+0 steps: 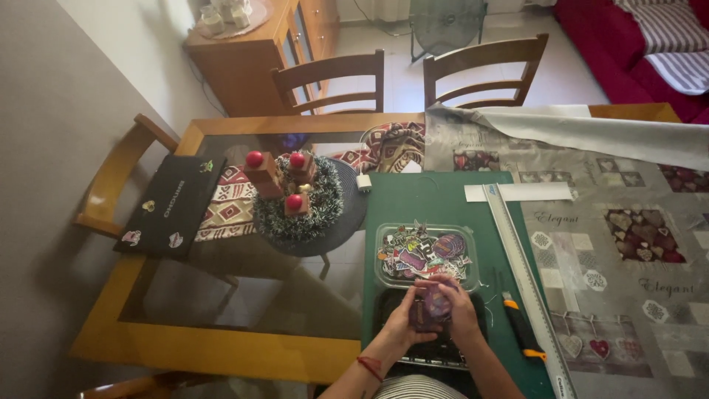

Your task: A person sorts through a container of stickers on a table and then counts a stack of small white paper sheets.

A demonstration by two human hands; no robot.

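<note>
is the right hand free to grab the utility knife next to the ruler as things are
Probably not right away. The right hand and the left hand together hold a small purple item. The utility knife lies uncovered on the green mat just beside that hand, so the path looks free.

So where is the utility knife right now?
In the head view, the utility knife lies on the green cutting mat, just right of the right hand and against the long metal ruler.
</note>
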